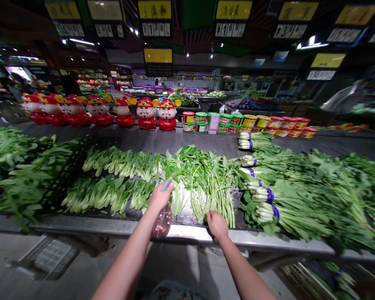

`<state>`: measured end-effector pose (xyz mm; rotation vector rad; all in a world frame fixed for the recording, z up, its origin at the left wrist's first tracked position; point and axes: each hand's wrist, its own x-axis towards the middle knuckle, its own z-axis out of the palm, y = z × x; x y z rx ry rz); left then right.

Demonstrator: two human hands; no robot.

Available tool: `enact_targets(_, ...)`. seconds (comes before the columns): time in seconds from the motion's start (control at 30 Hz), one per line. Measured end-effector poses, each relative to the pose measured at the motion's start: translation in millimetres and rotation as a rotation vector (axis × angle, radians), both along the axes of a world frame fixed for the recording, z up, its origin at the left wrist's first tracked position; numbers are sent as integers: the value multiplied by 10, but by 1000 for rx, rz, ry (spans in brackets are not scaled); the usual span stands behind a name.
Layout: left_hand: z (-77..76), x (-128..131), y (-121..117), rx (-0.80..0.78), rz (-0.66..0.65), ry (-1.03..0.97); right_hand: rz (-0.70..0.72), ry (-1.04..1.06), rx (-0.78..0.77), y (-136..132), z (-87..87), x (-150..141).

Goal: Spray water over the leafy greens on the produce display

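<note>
My left hand (161,198) is closed around the neck of a clear spray bottle (162,223) with a grey top and some pinkish liquid look at its base. The bottle is over the front edge of the vegetable stand. Long-stemmed leafy greens (200,171) lie just beyond, leaves to the back and stems to the front. Close to their stem ends, my right hand (218,225) is curled at the metal edge; its fingers are mostly hidden, so what it grips, if anything, does not show. Left of these greens are two rows of small bok choy (112,193).
Bundled greens with purple bands (270,196) lie to the right, loose leafy greens (28,175) to the left. Red-hatted figure jars (167,114) and stacked tubs (201,121) line the back ledge. A metal rail (112,227) runs along the front. Price signs (154,18) hang overhead.
</note>
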<state>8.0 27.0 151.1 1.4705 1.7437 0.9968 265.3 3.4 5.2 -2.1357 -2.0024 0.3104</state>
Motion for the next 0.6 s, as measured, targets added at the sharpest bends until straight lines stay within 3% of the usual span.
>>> enact_targets(0.13, -29, -93, -28, -34, -4, -29, -7, -4, -2, -4, -6, -5)
enact_targets(0.3, -94, -192, -65, -39, -109, -251, -19, -11, -26, -11, 1, -8)
enact_targets(0.6, -155, -392, -223, -19, -216, -373, -53, -29, -106, 20, 47, -36)
